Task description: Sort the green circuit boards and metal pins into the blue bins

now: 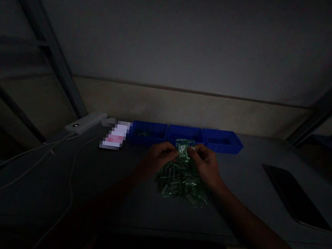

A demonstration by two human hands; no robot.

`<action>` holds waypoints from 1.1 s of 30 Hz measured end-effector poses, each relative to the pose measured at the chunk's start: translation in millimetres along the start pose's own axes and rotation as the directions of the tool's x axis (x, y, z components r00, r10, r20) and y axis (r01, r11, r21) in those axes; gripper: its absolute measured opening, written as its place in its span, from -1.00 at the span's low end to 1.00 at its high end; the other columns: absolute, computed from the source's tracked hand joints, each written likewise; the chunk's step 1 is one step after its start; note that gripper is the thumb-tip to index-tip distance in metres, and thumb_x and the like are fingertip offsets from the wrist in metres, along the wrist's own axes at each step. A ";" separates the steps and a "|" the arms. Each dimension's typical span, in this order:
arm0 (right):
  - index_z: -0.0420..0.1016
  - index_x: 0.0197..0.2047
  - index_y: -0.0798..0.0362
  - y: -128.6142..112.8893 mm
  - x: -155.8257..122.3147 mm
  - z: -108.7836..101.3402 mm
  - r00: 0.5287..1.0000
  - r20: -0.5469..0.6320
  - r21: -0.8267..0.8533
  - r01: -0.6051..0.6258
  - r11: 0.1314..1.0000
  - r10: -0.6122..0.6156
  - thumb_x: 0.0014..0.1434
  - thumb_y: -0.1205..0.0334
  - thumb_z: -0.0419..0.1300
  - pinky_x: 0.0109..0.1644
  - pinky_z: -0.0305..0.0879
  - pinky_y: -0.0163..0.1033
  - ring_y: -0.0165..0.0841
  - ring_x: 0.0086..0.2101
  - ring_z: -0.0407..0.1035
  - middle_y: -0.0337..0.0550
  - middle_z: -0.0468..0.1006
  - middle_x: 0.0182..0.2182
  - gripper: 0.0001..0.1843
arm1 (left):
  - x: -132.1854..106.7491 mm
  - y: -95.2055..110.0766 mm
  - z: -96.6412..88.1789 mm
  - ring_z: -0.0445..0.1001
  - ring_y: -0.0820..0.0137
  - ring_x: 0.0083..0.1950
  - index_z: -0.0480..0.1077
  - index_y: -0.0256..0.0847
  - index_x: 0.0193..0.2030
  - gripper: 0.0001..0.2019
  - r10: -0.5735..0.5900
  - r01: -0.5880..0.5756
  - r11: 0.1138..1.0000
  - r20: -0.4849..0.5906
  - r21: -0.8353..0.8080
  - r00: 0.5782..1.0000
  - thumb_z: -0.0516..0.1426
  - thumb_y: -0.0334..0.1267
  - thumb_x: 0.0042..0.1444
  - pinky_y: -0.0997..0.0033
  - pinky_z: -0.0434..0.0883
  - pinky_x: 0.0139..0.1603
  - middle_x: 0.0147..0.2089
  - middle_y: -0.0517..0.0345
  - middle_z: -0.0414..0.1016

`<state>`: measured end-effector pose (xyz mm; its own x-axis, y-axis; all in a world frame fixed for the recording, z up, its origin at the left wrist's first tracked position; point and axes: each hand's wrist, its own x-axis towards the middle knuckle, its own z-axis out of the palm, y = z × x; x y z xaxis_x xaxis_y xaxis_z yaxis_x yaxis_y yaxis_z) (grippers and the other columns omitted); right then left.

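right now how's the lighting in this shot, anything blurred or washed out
Head view: very dim, underexposed, corners near black; the best-lit spot is the middle, where the left hand and right hand pinch the clear bag of green parts before the blue bins. Head view: a pixelated patch hides something beside the bins; the table darkens toward its near edge; no glare, nothing washed out.
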<state>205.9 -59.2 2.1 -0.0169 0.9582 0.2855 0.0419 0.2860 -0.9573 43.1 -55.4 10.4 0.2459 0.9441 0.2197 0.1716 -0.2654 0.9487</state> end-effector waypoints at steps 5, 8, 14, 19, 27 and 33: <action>0.17 -0.62 0.05 -2.5 0.1 1.1 0.998 0.012 0.046 -0.058 0.997 0.058 -0.05 -0.01 0.20 -0.52 -0.03 -0.35 -0.51 -0.59 0.03 -0.37 0.12 -0.66 -0.63 | -0.9 0.5 -2.5 0.29 0.48 -0.47 0.35 -0.28 -0.51 -0.76 0.037 -0.039 0.999 0.081 0.024 0.996 0.11 -0.13 0.01 0.50 0.21 -0.43 -0.55 0.23 0.34; 0.19 -0.61 0.05 -4.1 -0.3 1.3 0.997 0.017 0.065 -0.080 0.995 0.079 -0.06 -0.03 0.20 -0.52 -0.02 -0.35 -0.50 -0.59 0.04 -0.36 0.14 -0.65 -0.63 | -2.5 1.7 -3.6 0.29 0.48 -0.46 0.36 -0.28 -0.48 -0.76 0.047 -0.051 0.998 0.099 0.046 0.994 0.09 -0.12 0.02 0.50 0.20 -0.43 -0.54 0.24 0.34; 0.23 -0.60 0.06 -5.0 -0.3 -0.3 0.996 0.034 0.086 -0.083 0.993 0.080 -0.07 -0.04 0.21 -0.50 0.00 -0.35 -0.50 -0.58 0.07 -0.35 0.17 -0.64 -0.63 | -4.2 5.3 -2.9 0.29 0.48 -0.46 0.34 -0.27 -0.47 -0.77 0.052 -0.058 0.997 0.114 0.043 0.992 0.07 -0.14 0.04 0.50 0.21 -0.41 -0.53 0.24 0.33; 0.23 -0.59 0.06 -3.8 0.3 -0.1 0.999 0.009 0.038 -0.047 0.998 0.047 -0.04 -0.03 0.19 -0.49 0.00 -0.35 -0.49 -0.57 0.06 -0.35 0.16 -0.64 -0.64 | -3.5 3.0 -0.9 0.31 0.46 -0.43 0.33 -0.26 -0.49 -0.77 0.059 -0.061 0.998 0.060 0.028 0.996 0.07 -0.13 0.04 0.50 0.24 -0.39 -0.51 0.22 0.36; 0.22 -0.58 0.04 -3.1 -1.3 -0.1 0.999 -0.010 -0.033 0.030 0.999 -0.031 -0.01 0.02 0.18 -0.47 0.03 -0.35 -0.47 -0.54 0.09 -0.34 0.17 -0.63 -0.68 | -2.4 -2.5 -0.9 0.27 0.48 -0.47 0.31 -0.26 -0.47 -0.75 0.065 -0.072 0.989 0.057 0.129 0.996 0.07 -0.10 0.05 0.50 0.19 -0.44 -0.53 0.25 0.30; 0.22 -0.58 0.04 -0.4 -0.9 1.3 1.000 0.013 -0.006 0.019 1.000 -0.019 -0.01 0.02 0.19 -0.47 0.03 -0.34 -0.48 -0.55 0.09 -0.35 0.16 -0.62 -0.67 | -2.2 -2.9 -3.5 0.21 0.50 -0.49 0.26 -0.25 -0.51 -0.74 0.041 -0.045 0.997 0.058 0.066 0.997 0.07 -0.10 0.06 0.50 0.15 -0.46 -0.56 0.28 0.21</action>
<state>204.6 -60.1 2.1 -0.0308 0.9524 0.3032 0.0477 0.3044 -0.9513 38.7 -56.0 8.0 0.3076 0.9195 0.2447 0.2231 -0.3197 0.9209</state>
